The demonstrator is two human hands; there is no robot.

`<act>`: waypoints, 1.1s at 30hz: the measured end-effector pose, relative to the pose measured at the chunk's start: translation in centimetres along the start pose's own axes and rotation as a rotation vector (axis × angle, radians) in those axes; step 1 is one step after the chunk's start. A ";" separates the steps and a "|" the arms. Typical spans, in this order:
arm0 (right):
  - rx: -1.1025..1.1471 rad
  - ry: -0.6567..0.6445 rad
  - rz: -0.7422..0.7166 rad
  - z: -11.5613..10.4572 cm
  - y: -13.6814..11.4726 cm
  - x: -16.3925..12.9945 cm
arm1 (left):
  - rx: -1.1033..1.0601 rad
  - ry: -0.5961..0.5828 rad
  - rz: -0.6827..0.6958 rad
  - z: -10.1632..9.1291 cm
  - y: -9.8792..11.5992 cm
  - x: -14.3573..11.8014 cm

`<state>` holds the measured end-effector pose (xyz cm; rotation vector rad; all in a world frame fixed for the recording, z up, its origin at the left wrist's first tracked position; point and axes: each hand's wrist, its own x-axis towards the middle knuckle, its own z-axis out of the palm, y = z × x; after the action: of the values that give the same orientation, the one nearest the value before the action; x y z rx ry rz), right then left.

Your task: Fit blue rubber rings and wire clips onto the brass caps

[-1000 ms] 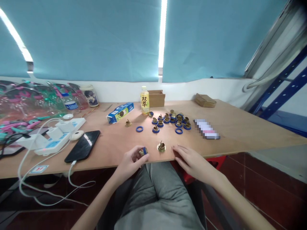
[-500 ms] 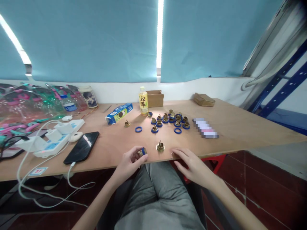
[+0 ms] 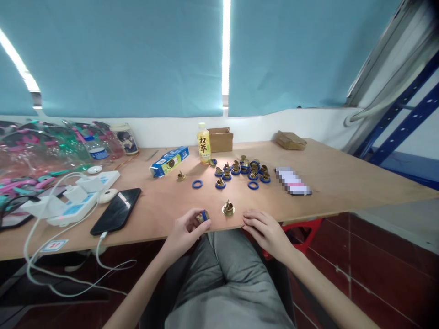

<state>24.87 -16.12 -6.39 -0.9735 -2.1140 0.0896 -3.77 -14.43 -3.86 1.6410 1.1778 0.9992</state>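
Observation:
My left hand (image 3: 188,230) is closed at the table's front edge, its thumb and fingers around a brass fitting with a blue ring (image 3: 204,216). Just right of it, a brass fitting without a blue ring (image 3: 228,208) rests on the wood. My right hand (image 3: 262,227) lies at the edge beyond that fitting, thumb and fingertips pressed together; whatever they may hold is hidden. Two loose blue rings, a left one (image 3: 197,184) and a right one (image 3: 253,185), lie farther back. Between and behind them sits a cluster of blue-ringed brass fittings (image 3: 244,167).
Another brass fitting (image 3: 181,176) stands near a blue cookie box (image 3: 169,161). Behind are a yellow drink bottle (image 3: 205,145) and a cardboard box (image 3: 221,140). A black phone (image 3: 116,211) and a power strip (image 3: 82,201) with cables lie left, another phone (image 3: 292,181) right.
My right hand's fingers have drawn together at the table edge; a thin curved thing seen by them before is now hidden. My left hand keeps its grip on the ringed fitting.

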 end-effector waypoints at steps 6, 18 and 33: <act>0.076 0.046 0.025 -0.1 -0.5 0.2 | -0.016 0.011 0.004 0.3 0.4 -0.3; 0.249 0.077 0.087 -0.9 -3.4 0.2 | -0.061 -0.069 0.041 1.1 1.7 -2.1; 0.654 0.005 0.447 -2.3 -6.0 0.7 | -0.017 -0.267 0.079 2.7 3.6 -4.1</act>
<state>22.47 -20.42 -2.20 -1.0000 -1.6418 0.9345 -1.18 -19.56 -1.85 1.7565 0.9304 0.8053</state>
